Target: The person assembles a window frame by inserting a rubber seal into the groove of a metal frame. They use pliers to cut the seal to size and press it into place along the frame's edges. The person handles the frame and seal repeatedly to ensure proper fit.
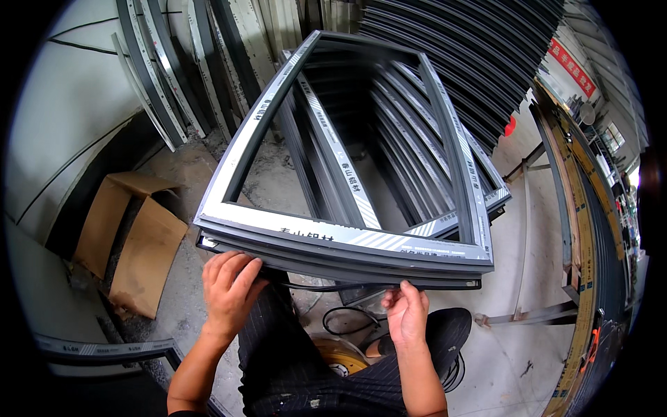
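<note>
In front of me a dark window frame (326, 238) with white printed film lies tilted on a stack of similar frames (316, 128). A thin black sealing strip (333, 286) runs along just below its near edge, between my hands. My left hand (228, 285) is closed, fingers curled against the near left part of the edge, with the strip passing at its fingertips. Toward the near right corner, my right hand (406, 311) pinches the strip between thumb and fingers. Part of the strip under my left fingers is hidden.
An open cardboard box (149, 250) lies on the floor at left. Long profiles (208, 62) lean on the wall behind. Loops of black strip (351, 321) and a yellow round thing (340, 358) lie between my legs. A rack with long bars (580, 208) stands at right.
</note>
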Motion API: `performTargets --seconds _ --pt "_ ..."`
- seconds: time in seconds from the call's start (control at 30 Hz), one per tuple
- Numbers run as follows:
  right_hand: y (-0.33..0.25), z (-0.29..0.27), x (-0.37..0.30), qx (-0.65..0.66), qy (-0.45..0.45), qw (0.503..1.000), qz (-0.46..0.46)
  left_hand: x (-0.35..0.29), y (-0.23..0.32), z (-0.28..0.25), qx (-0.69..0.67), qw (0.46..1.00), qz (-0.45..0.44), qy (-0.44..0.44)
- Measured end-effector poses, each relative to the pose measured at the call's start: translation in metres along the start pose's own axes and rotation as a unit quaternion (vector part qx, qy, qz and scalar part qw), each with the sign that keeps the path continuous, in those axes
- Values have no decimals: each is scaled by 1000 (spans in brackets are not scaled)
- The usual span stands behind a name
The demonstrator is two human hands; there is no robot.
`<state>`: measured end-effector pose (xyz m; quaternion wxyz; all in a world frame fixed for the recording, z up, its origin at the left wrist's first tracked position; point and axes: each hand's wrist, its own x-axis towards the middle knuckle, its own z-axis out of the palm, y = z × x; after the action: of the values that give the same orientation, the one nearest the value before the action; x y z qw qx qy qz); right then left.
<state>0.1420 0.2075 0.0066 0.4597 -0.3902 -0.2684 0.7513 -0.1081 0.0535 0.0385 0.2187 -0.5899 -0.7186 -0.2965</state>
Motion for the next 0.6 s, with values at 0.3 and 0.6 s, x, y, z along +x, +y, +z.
performTargets --seconds 0.3,0.6 --pt "8 18 -11 -49 -25 992 116 -36 28 19 -313 866 -373 112" --pt "-1 21 -48 -145 -68 987 19 -17 20 26 -603 574 -551 62"
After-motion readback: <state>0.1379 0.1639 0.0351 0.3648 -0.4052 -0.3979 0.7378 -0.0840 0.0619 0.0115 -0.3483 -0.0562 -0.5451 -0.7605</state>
